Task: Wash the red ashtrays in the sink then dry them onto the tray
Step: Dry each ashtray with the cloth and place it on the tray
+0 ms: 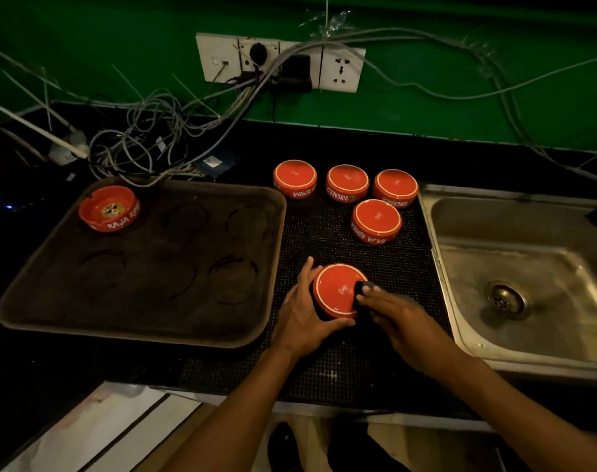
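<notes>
We see two bare forearms reaching in from the bottom edge, with no sleeves on them anywhere along their visible length. The left hand (307, 313) and the right hand (404, 321) wear no gloves, and we can make out no rings, watch or bracelets at the wrists. Below the arms, in the dim strip at the bottom, dark shapes may be footwear, though we cannot tell.

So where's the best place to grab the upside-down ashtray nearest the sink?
The ashtray nearest the sink sits upside down on the black mat, flat base up. Judging by that, come from above and span its round side wall with thumb and fingers; neighbours stand close on the left and front.
</notes>
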